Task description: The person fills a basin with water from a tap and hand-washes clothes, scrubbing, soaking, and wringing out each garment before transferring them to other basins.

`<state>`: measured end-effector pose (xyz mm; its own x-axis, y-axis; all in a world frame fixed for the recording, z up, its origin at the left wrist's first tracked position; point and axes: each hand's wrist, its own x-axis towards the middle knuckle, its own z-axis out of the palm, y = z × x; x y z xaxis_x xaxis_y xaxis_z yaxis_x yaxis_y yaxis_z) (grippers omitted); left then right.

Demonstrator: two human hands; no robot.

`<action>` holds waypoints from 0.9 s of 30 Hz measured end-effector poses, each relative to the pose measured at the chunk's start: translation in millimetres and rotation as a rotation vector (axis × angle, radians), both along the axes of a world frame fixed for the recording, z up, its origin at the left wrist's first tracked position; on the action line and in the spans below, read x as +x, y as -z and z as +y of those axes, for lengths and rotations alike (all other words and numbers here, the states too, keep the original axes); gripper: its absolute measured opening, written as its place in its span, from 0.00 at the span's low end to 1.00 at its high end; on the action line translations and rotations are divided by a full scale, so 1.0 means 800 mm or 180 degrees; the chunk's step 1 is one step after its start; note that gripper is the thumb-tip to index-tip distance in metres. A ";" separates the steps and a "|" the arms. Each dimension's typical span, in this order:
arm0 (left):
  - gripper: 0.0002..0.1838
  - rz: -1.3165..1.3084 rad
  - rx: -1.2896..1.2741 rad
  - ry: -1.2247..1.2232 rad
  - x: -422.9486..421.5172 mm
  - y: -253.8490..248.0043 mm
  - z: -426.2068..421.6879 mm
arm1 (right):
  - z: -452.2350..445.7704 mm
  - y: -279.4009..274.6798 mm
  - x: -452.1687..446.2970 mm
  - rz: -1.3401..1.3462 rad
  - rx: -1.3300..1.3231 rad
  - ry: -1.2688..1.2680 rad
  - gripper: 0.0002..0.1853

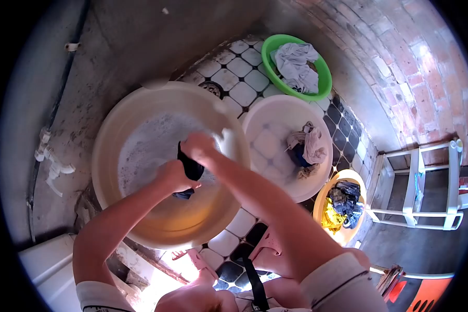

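Note:
My left hand (pixel 176 177) is closed around the lower part of a black cloth garment (pixel 192 169), whose exact kind I cannot make out. Farther up, my right hand (pixel 198 147) grips the same garment near its top end. A dark end hangs below my left fist. Both fists are over a large beige tub (pixel 106 156) of cloudy water with suds (pixel 145 151) on its surface.
Right of the tub stands a pale pink basin (pixel 260 182) with water and several wet clothes (pixel 311 145). Behind it, a green basin (pixel 325 78) holds light laundry (pixel 296 65). An orange basin (pixel 320 208) contains dark and yellow clothes. A white rack (pixel 413 182) stands at right; a tap (pixel 52 156) is on the left wall.

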<state>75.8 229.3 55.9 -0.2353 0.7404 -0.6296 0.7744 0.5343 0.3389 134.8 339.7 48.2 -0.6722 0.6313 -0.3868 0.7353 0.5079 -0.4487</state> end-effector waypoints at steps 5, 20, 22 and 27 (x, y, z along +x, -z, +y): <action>0.33 -0.1146 0.2250 -0.0888 0.011 -0.109 0.062 | 0.153 -0.117 0.088 0.1177 0.0197 0.0838 0.23; 0.22 -0.1288 0.1934 -0.1443 0.013 -0.015 0.029 | 0.184 0.082 0.387 -0.1140 0.2101 0.0352 0.40; 0.22 -0.1418 0.1775 -0.1349 0.022 -0.006 0.015 | 0.176 0.069 0.360 -0.1704 0.1561 0.0782 0.36; 0.19 -0.1637 0.1628 -0.1173 0.026 -0.015 -0.001 | 0.238 0.048 0.386 0.0127 0.0562 0.1432 0.24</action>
<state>96.7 228.1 68.3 -0.2937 0.8971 -0.3300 0.2598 0.4071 0.8756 443.7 530.1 9.8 -0.3295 0.9165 -0.2269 0.8834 0.2145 -0.4166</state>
